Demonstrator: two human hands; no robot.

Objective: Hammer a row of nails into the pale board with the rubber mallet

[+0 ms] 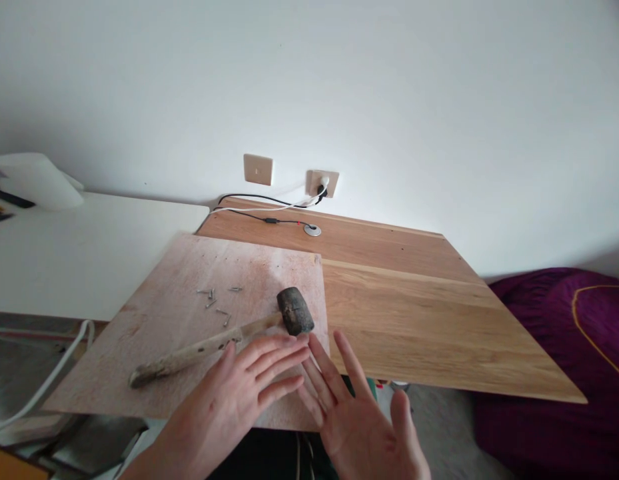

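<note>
My left hand point(239, 393) hovers palm down over the near edge of a plywood board point(169, 333), fingers stretched out, holding nothing. My right hand point(359, 420) is beside it, palm up with fingers spread and nothing in it; its fingertips touch or overlap those of the left hand. Just beyond the fingertips lies a mallet point(229, 340) with a dark head and a rough wooden handle, resting on the board. Several small nails point(216, 301) lie loose on the board behind the handle.
The board overlaps a wooden desk point(414, 307) against a white wall. Cables point(269, 210) run to a wall socket point(322, 182) at the back. A white table point(79, 247) stands at left, a purple cushion point(564, 360) at right.
</note>
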